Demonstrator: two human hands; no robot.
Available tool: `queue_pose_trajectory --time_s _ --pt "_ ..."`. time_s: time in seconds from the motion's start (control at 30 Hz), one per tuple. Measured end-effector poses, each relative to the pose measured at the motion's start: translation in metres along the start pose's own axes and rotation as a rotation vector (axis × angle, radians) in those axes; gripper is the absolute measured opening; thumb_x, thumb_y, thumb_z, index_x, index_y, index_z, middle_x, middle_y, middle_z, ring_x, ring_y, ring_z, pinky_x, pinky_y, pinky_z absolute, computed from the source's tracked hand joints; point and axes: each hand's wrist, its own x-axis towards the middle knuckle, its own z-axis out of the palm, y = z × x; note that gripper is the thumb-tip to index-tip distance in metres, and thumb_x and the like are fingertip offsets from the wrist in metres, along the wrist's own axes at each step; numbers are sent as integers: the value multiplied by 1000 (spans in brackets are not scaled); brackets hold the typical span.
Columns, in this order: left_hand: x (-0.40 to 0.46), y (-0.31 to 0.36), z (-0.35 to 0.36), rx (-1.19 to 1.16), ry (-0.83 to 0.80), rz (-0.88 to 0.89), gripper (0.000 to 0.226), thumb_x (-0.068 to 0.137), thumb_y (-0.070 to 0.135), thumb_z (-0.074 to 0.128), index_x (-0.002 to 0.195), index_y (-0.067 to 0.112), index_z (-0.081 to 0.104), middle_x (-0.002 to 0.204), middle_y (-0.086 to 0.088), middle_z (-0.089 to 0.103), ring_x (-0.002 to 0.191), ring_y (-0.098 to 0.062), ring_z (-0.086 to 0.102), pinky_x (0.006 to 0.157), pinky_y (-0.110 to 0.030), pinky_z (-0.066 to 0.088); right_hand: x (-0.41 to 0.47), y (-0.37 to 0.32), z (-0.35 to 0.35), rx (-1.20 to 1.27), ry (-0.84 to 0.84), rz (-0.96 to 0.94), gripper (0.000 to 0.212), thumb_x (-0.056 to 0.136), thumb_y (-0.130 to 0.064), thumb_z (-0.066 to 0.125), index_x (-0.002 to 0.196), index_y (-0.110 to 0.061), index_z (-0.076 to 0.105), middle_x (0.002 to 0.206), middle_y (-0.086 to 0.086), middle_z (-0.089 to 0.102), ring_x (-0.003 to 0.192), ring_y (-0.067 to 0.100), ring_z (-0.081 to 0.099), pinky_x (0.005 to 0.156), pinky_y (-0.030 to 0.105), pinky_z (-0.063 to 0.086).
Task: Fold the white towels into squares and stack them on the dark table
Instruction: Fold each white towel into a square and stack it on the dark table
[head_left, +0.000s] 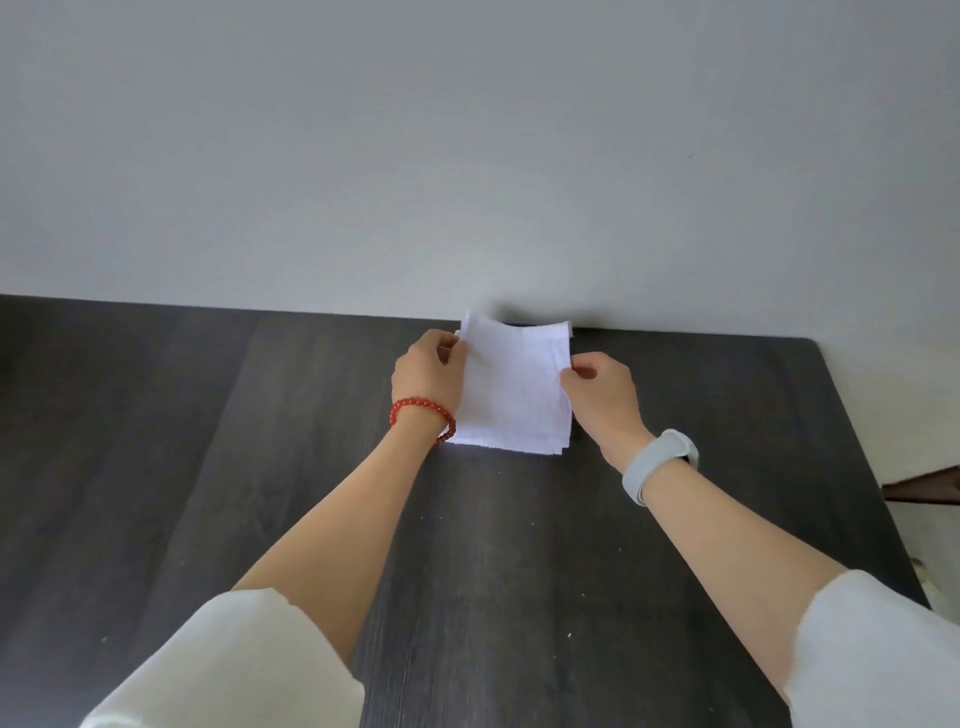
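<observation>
Fingers (451, 349) pinching towel (517, 395) sides

bare dark table (208, 467) left and near | wall (467, 156) tight behind folded towel (514, 389) | left hand (428, 371), right hand (602, 389) flanking towel sides

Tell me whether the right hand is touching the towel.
Touching. In the head view the right hand pinches the right edge of the towel, thumb and fingertips closed on the cloth with no gap.
</observation>
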Motion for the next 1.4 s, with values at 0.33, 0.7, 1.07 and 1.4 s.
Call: queue_pose_trajectory --time_s 0.33,0.7,1.07,1.4 --pt "-3 -21 8 355 261 436 21 85 13 47 102 8 59 105 -9 60 90 -30 56 75 -35 38 3 17 8 -519 197 -461 50 89 -10 48 137 -9 35 140 9 37 125 25 40 94 38 40" --pt "-3 -38 12 857 -248 490 57 97 44 8 147 21 -9 155 7 -14 141 -22 -19 112 -51 -9 9 22 19 -1059 -73 -422 61 97 -41 19 147 -12 -1 156 6 -12 143 27 -10 115 48 6" --pt "-19 -3 -16 595 -82 590 54 91 39 31 141 18 35 154 -6 19 144 -25 5 114 -51 0 -25 9 -19 -584 0 -428 43 96 -19 37 138 -12 38 151 8 28 142 23 15 116 40 16" --pt "-154 144 22 409 -236 673 37 94 26 43 128 13 50 130 -5 51 119 -24 46 99 -34 34 -135 21 -218 -435 128 -223 31 96 -17 39 119 -14 59 117 2 64 109 22 57 93 33 45"
